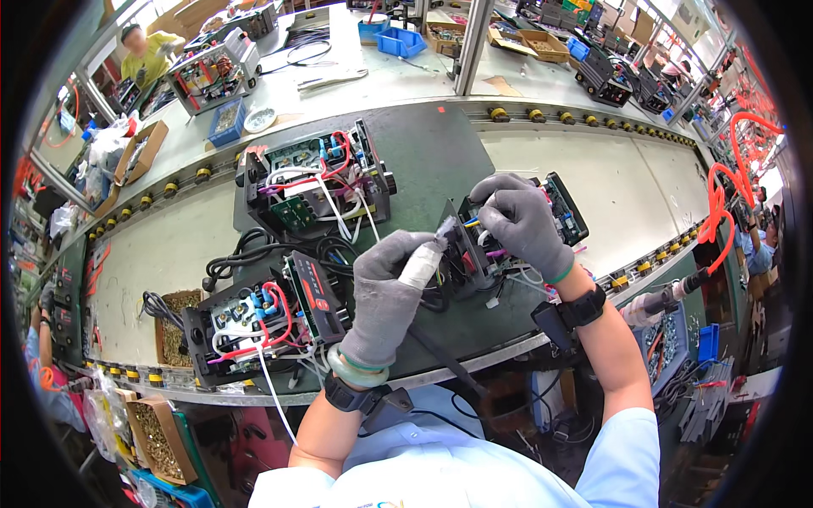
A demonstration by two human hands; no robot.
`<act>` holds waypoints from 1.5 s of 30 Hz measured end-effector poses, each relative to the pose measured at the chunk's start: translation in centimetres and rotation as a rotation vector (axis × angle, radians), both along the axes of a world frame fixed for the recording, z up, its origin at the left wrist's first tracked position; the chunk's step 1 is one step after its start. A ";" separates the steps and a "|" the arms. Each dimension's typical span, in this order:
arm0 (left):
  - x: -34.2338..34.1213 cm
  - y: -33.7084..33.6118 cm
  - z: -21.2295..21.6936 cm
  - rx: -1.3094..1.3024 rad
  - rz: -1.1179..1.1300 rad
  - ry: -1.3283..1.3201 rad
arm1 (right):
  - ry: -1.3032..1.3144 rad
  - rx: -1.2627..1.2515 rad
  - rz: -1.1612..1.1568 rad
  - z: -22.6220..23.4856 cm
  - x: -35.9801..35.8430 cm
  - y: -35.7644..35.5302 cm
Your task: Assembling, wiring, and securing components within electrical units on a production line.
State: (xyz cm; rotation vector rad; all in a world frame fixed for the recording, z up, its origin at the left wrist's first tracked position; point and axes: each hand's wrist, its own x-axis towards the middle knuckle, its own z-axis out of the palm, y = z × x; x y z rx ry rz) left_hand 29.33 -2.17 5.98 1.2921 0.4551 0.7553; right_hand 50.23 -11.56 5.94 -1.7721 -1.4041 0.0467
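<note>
My left hand (391,284), in a grey glove with white tape round one digit, is closed in a pinch. A small whitish piece (445,226) shows at its fingertips, too small to name. My right hand (527,222), also gloved in grey, has its fingers curled together over the open electronic unit (474,262). What those fingers hold, if anything, is hidden; yellow and blue wires (471,223) run beside them. This unit has a black panel and loose wires. A second open unit (322,292) with a black and red front lies left of my left hand.
A third open unit (296,182) stands on the dark green board (432,140) at the far left. Black cables (241,254) lie between the units. Yellow-black rollers (535,115) line the bench. An orange coiled hose (720,199) hangs at right; a person (146,55) is at far left.
</note>
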 end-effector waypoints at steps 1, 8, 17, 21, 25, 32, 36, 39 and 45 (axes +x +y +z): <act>0.0 0.4 -0.8 0.002 0.002 -0.003 | -0.003 -0.012 0.004 0.1 -0.1 0.0; 0.0 1.3 -4.7 0.623 0.289 0.235 | -0.043 0.003 0.001 -0.2 0.1 0.0; 0.8 1.1 -4.1 1.052 0.475 0.259 | -0.093 0.039 0.012 -0.3 0.2 0.0; 0.8 1.5 -4.5 1.112 0.449 0.206 | -0.146 0.052 0.028 -0.2 0.2 0.0; 1.3 1.9 -4.7 1.101 0.438 0.136 | -0.116 0.046 0.030 -0.2 0.0 0.1; 1.3 1.9 -4.0 0.926 0.321 0.195 | -0.156 0.047 0.017 -0.5 0.2 -0.1; 1.3 1.8 -4.1 1.107 0.382 0.210 | -0.115 -0.001 0.024 0.0 -0.1 0.0; 1.6 1.9 -4.6 1.246 0.438 0.188 | -0.128 -0.025 0.039 0.2 0.1 0.1; 1.7 1.8 -5.5 0.905 0.364 0.215 | -0.171 -0.047 0.095 0.3 0.1 -0.2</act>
